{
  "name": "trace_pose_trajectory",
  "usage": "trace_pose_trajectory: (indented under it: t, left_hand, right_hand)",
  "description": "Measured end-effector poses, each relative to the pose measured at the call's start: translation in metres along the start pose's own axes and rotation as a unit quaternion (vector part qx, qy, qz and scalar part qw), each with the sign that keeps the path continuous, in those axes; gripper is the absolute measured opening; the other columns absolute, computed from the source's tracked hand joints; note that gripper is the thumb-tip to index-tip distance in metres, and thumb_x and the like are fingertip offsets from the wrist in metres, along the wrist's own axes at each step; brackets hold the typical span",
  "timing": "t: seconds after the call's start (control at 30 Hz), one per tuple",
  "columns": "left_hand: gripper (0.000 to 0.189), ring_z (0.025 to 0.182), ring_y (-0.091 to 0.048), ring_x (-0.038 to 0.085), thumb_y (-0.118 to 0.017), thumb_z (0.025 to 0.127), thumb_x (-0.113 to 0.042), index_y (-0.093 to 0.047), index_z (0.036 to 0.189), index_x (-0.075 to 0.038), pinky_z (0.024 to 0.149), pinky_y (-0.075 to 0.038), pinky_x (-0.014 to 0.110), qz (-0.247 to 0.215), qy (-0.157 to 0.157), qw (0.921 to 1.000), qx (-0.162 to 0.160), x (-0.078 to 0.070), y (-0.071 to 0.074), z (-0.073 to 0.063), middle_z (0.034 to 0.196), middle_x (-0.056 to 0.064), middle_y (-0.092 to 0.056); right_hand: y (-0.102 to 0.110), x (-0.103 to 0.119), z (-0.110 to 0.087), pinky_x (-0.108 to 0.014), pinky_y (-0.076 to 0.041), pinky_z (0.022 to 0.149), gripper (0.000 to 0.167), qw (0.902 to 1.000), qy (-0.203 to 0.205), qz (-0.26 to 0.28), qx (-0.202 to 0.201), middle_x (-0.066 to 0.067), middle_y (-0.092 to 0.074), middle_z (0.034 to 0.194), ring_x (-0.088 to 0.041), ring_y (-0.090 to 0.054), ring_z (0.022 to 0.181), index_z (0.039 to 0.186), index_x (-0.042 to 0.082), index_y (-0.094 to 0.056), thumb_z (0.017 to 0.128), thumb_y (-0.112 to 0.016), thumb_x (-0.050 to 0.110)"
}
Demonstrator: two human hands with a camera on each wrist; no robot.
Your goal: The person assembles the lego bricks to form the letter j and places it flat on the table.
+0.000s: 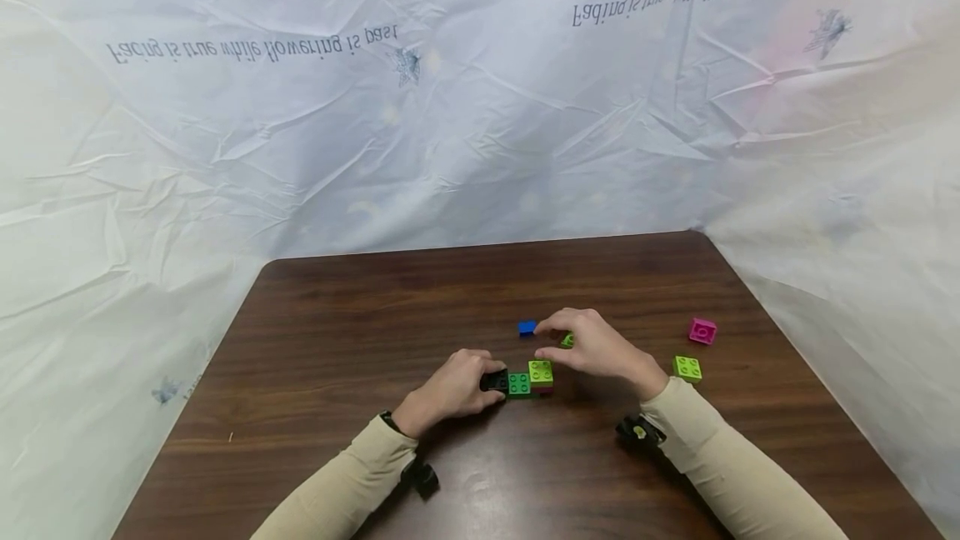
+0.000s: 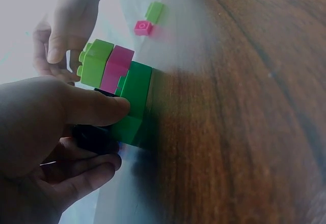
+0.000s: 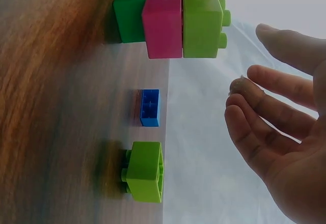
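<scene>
My left hand (image 1: 453, 382) pinches a black brick (image 1: 497, 380) between thumb and fingers at the left end of a joined stack. That stack has a dark green brick (image 2: 135, 89) at the bottom, with a magenta brick (image 3: 163, 23) and a lime brick (image 3: 201, 23) stacked on its right end. In the left wrist view the thumb tip also lies against the green side. My right hand (image 1: 596, 344) hovers right of the stack, fingers loosely bent and apart, holding nothing. Beneath and beyond it are a blue brick (image 3: 150, 108) and an upturned lime brick (image 3: 145, 172), partly covered in the head view.
Farther right on the brown wooden table (image 1: 360, 307) lie another lime brick (image 1: 687, 368), studs up, and a magenta brick (image 1: 702, 331) with its hollow side showing. A pale printed sheet (image 1: 450, 148) hangs behind the table and along its sides.
</scene>
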State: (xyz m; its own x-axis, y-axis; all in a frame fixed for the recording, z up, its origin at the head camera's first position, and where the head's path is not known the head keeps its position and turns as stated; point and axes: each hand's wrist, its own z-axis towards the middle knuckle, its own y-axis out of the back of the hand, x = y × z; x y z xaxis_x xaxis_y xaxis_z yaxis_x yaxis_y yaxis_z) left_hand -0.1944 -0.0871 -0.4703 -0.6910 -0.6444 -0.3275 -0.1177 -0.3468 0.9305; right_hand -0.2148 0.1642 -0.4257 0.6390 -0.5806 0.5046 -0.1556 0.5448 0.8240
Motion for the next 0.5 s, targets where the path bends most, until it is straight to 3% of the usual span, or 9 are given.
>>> trace_pose_trajectory:
  t: [0.5]
  left_hand:
    - [0.042,0.079,-0.059,0.008,-0.067,0.076,-0.034,-0.063,0.111,-0.011,0.065,-0.047,0.017,-0.011,0.0,0.9999,-0.007,0.0,-0.0015,-0.0009,0.093,-0.002,-0.062]
  right_hand:
    - [0.0042,-0.0105,0.0018,-0.033,-0.049,0.07,0.028,0.9991,0.005,0.016,-0.039,0.001,-0.063,0.1,-0.012,-0.059,0.084,0.104,0.029,-0.06,0.079,-0.063,0.04]
